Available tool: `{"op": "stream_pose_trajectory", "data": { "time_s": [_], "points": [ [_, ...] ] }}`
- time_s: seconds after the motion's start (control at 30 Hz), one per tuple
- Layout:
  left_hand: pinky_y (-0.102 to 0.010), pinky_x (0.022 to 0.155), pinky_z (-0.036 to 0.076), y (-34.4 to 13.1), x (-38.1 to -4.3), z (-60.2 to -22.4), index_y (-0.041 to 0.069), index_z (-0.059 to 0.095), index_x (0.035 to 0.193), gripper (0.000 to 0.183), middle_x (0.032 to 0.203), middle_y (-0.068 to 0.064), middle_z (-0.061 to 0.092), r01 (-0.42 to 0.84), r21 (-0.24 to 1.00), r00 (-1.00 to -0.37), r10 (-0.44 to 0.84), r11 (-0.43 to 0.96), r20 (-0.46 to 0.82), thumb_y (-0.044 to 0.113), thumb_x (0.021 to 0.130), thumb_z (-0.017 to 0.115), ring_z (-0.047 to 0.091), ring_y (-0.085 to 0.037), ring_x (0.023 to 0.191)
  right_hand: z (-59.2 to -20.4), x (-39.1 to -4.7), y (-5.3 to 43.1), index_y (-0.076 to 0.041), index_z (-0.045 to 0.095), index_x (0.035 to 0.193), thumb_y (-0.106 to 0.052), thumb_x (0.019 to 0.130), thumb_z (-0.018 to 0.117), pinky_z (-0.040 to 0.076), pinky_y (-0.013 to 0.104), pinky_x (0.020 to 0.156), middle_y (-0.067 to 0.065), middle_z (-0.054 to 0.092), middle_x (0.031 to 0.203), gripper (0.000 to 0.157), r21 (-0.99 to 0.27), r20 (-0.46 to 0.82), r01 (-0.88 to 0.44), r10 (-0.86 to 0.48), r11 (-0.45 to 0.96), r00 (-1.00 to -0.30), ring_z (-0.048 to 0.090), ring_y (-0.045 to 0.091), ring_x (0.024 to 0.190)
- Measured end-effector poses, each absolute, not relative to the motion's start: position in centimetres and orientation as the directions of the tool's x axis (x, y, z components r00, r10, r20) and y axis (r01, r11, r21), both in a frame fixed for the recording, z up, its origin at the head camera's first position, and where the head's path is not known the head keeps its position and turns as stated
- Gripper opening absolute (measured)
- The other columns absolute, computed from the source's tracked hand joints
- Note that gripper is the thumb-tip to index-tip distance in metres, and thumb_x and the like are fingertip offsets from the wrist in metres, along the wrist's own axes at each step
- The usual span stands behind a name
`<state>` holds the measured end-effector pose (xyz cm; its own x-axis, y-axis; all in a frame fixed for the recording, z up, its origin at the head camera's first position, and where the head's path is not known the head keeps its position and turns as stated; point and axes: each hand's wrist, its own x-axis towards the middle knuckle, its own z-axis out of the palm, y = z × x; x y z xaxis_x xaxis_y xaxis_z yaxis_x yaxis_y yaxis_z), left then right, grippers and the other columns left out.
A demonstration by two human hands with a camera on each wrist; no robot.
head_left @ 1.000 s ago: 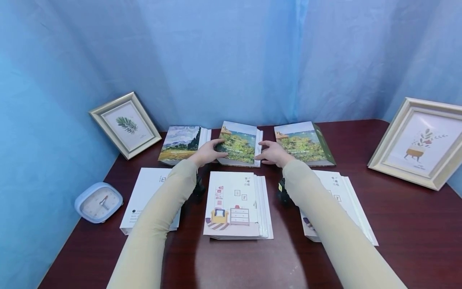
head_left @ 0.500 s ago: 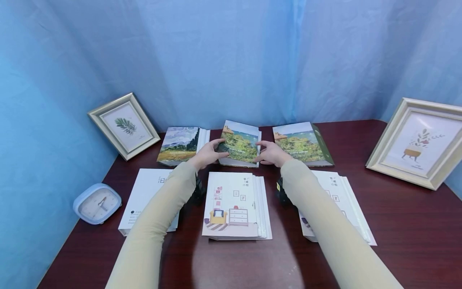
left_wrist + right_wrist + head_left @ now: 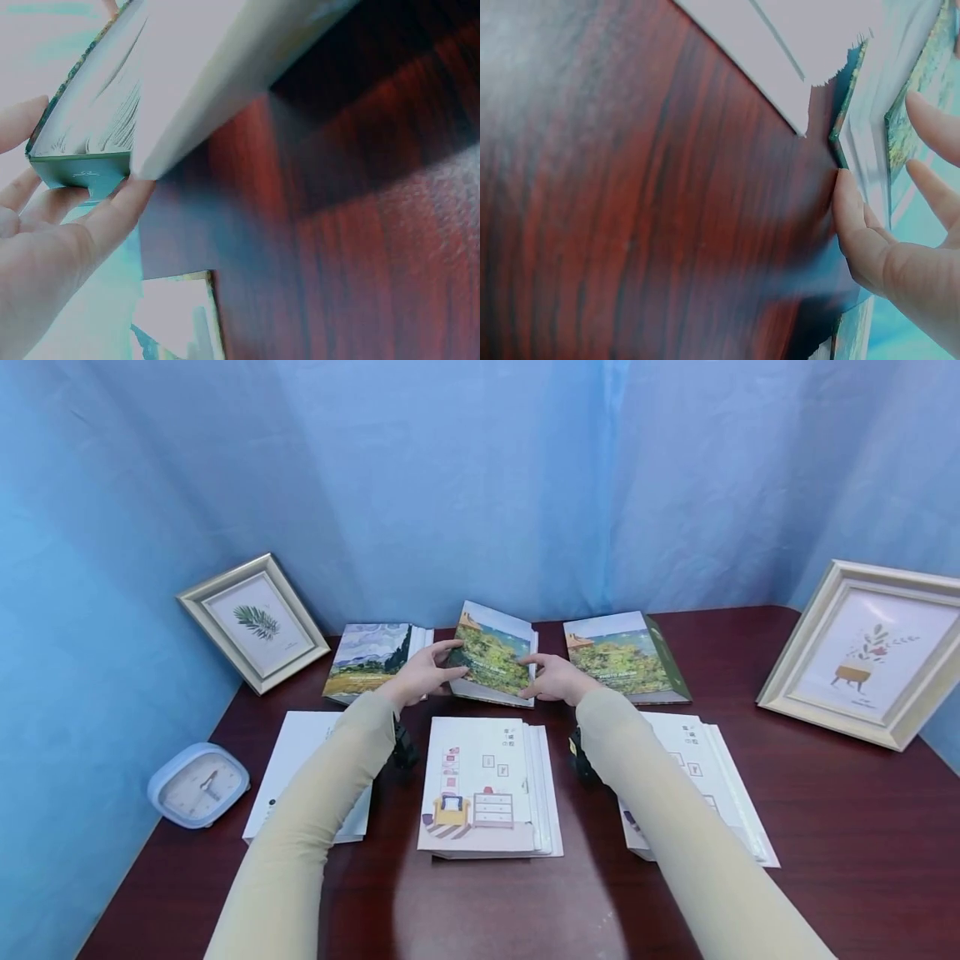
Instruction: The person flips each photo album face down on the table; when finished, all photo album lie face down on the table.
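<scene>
A photo album (image 3: 492,653) with a seaside garden painting on its cover is at the back middle in the head view, its left side raised. My left hand (image 3: 422,677) grips its spine side. In the left wrist view the thumb lies at the cover and the fingers (image 3: 112,217) are under the green spine. At the page edge on the right, my right hand (image 3: 558,680) holds the album between thumb and fingers. The right wrist view shows fingertips (image 3: 847,195) at the lower cover's edge and pages between the two covers. Parts of the fingers are hidden behind the album.
A landscape album (image 3: 367,656) and another garden album (image 3: 618,656) flank it. White albums stand in front, including one with furniture drawings (image 3: 480,793). A blue clock (image 3: 198,785) and a leaf picture frame (image 3: 258,622) are left; a larger frame (image 3: 862,652) stands right.
The album's left side has risen and it has tilted and turned slightly, so less of its page edge shows on the right. Both hands have moved slightly left with it.
</scene>
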<state>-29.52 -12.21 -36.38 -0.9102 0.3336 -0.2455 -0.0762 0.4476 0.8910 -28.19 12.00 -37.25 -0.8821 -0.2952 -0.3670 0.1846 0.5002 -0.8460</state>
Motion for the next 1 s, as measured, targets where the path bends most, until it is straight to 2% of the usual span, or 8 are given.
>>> {"op": "stream_pose_trajectory", "data": {
  "time_s": [0.3,0.53,0.73,1.0],
  "points": [
    [-0.049,0.093,0.048,-12.8,-29.5,-35.0,0.025,0.034,0.147,0.06,0.157,-0.009,0.023,-0.061,0.884,-0.925,0.307,0.463,-0.224,0.021,0.094,0.06,0.04,-0.027,0.135,-37.7,-28.7,11.1,-0.017,0.032,0.148,-0.016,0.093,0.062,0.045,0.044,0.1,0.022,0.034,0.143,0.063,-0.825,-0.33,0.137,-0.271,0.549,-0.904,0.047,0.034,0.124],
    [-0.05,0.1,0.043,-12.9,-28.8,-33.5,0.022,0.032,0.149,0.061,0.158,-0.01,0.019,-0.071,0.894,-0.921,0.316,0.442,-0.229,0.018,0.095,0.059,0.027,-0.028,0.142,-37.7,-28.3,10.3,-0.017,0.032,0.148,-0.021,0.093,0.061,0.047,0.044,0.097,0.021,0.038,0.14,0.062,-0.828,-0.317,0.127,-0.269,0.546,-0.909,0.048,0.034,0.122],
    [-0.053,0.101,0.041,-12.8,-28.8,-33.2,0.021,0.031,0.149,0.061,0.158,-0.011,0.018,-0.055,0.894,-0.92,0.325,0.444,-0.218,0.018,0.095,0.059,0.03,-0.03,0.14,-37.9,-28.3,9.9,-0.017,0.033,0.147,-0.021,0.093,0.062,0.046,0.045,0.098,0.021,0.036,0.144,0.062,-0.828,-0.306,0.122,-0.258,0.547,-0.916,0.045,0.034,0.127],
    [-0.048,0.099,0.046,-13.0,-29.0,-32.4,0.024,0.032,0.148,0.061,0.158,-0.006,0.019,-0.019,0.879,-0.925,0.325,0.476,-0.196,0.02,0.094,0.06,0.034,-0.028,0.139,-37.9,-28.5,9.2,-0.015,0.035,0.146,-0.023,0.091,0.065,0.041,0.05,0.101,0.023,0.038,0.143,0.063,-0.827,-0.26,0.082,-0.248,0.557,-0.933,0.041,0.037,0.13]
  ]
}}
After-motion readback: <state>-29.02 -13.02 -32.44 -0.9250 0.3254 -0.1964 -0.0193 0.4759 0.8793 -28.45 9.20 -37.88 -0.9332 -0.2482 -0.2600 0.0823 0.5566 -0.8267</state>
